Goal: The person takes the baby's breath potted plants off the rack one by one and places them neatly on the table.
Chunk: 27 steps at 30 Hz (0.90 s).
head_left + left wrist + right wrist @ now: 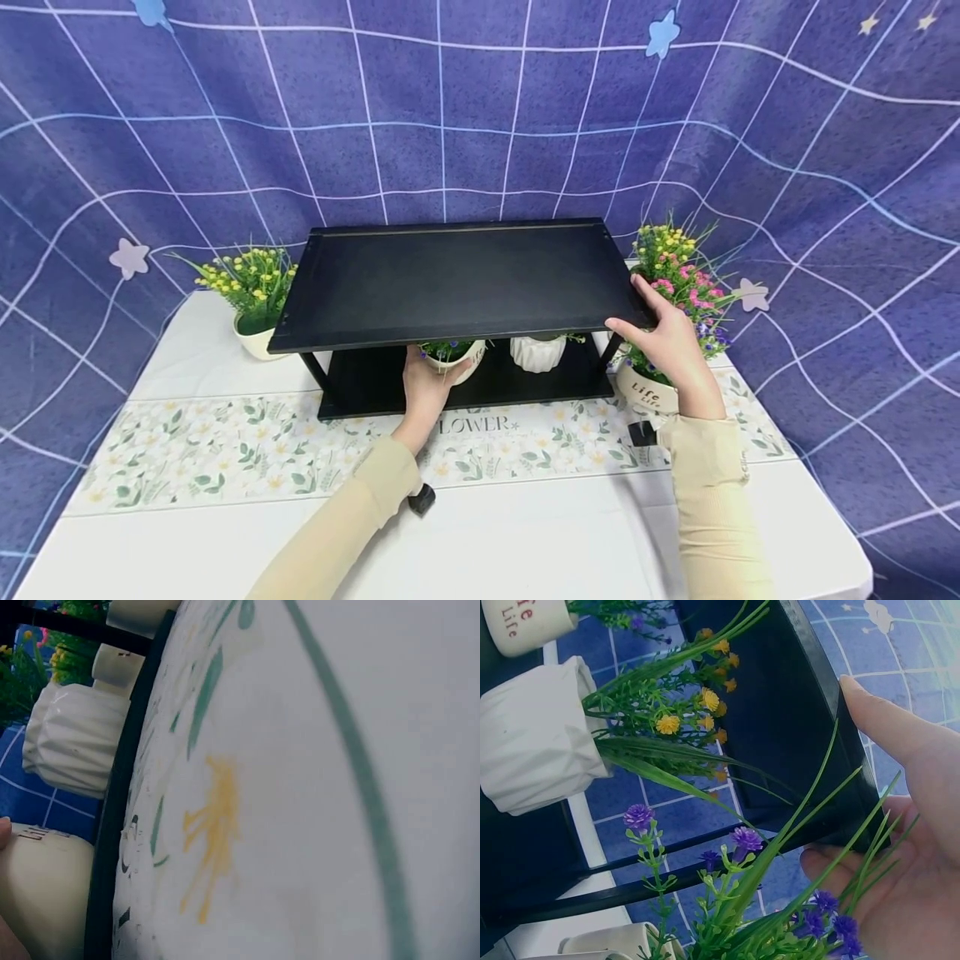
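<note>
My left hand [426,390] reaches under the black two-tier shelf [450,283] and grips a cream flower pot [474,360] with green leaves and small blue flowers. The left wrist view shows the pot's side [49,892] and only a bit of the fingers at the frame's edge. At the shelf's right end, my right hand [675,342] holds the top board's corner, thumb on one face and fingers curled round the edge [862,765]. Beside the held pot, a white ribbed pot [537,354] stands on the lower board; its yellow-orange flowers [667,724] show under the top board.
A cream pot with yellow flowers [255,287] stands left of the shelf. To the right are a cream "Life" pot [647,392] with purple flowers, pink flowers [693,287] and yellow flowers [666,243]. A floral runner [262,450] crosses the white table; a blue grid curtain [480,108] hangs behind.
</note>
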Each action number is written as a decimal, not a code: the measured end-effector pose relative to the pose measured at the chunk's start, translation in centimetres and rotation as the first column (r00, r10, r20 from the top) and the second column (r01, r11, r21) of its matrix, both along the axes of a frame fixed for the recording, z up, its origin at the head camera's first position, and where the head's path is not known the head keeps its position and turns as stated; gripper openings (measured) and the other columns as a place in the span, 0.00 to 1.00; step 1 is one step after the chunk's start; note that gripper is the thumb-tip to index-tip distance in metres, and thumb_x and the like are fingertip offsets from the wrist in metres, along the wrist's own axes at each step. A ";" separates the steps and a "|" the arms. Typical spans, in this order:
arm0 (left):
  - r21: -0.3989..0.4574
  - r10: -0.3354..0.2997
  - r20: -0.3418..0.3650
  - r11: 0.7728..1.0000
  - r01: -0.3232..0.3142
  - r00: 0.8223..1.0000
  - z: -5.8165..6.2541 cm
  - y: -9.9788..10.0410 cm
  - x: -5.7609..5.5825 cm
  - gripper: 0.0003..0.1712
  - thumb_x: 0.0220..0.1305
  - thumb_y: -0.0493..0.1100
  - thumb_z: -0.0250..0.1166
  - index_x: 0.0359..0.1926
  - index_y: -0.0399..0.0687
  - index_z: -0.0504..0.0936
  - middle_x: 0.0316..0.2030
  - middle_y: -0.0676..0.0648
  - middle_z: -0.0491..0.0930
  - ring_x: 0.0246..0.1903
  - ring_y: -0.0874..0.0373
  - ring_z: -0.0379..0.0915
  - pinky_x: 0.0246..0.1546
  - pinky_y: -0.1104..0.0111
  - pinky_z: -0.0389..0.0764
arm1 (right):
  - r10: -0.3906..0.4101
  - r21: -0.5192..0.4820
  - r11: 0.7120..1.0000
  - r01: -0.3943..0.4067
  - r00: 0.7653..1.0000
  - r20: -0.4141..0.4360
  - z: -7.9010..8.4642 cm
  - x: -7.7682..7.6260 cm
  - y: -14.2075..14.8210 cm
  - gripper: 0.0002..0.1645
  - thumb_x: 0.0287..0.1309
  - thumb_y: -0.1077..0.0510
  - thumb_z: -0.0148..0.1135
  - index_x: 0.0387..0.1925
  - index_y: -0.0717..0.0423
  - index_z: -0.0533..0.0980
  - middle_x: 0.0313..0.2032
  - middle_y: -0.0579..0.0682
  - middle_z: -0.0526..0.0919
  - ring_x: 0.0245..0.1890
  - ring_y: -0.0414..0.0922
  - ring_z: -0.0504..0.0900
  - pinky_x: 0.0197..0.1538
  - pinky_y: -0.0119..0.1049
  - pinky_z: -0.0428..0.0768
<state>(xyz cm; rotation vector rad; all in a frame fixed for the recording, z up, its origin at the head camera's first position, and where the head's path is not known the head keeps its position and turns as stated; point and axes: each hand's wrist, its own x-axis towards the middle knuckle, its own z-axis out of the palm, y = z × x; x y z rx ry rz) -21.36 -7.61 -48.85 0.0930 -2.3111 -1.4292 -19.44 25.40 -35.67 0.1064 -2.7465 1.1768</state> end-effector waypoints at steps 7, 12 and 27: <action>-0.003 -0.019 0.022 1.000 0.019 1.000 0.6 -1.1 0.8 0.55 0.42 0.51 0.80 0.68 0.39 0.62 0.58 0.35 0.72 0.59 0.40 0.70 0.61 0.48 0.72 | -0.003 0.001 1.000 0.003 1.000 -0.010 -0.1 -0.1 0.0 0.50 0.57 0.38 0.64 0.75 0.41 0.52 0.72 0.60 0.59 0.70 0.62 0.62 0.68 0.60 0.65; -0.064 0.002 0.040 0.998 0.001 0.999 1.1 -1.7 1.7 0.54 0.40 0.51 0.81 0.65 0.38 0.65 0.56 0.33 0.68 0.56 0.40 0.67 0.61 0.48 0.71 | 0.000 -0.006 1.000 0.000 1.000 -0.010 -0.1 -0.2 0.1 0.50 0.57 0.38 0.64 0.75 0.41 0.52 0.72 0.59 0.59 0.70 0.61 0.61 0.68 0.59 0.65; -0.101 -0.001 0.087 0.995 0.010 0.996 1.8 -3.7 5.2 0.47 0.38 0.47 0.82 0.60 0.37 0.72 0.53 0.34 0.73 0.55 0.40 0.71 0.58 0.47 0.73 | -0.001 -0.004 1.000 0.001 1.000 -0.013 -0.3 -0.2 0.0 0.50 0.57 0.38 0.65 0.75 0.42 0.52 0.72 0.59 0.60 0.70 0.62 0.62 0.68 0.59 0.64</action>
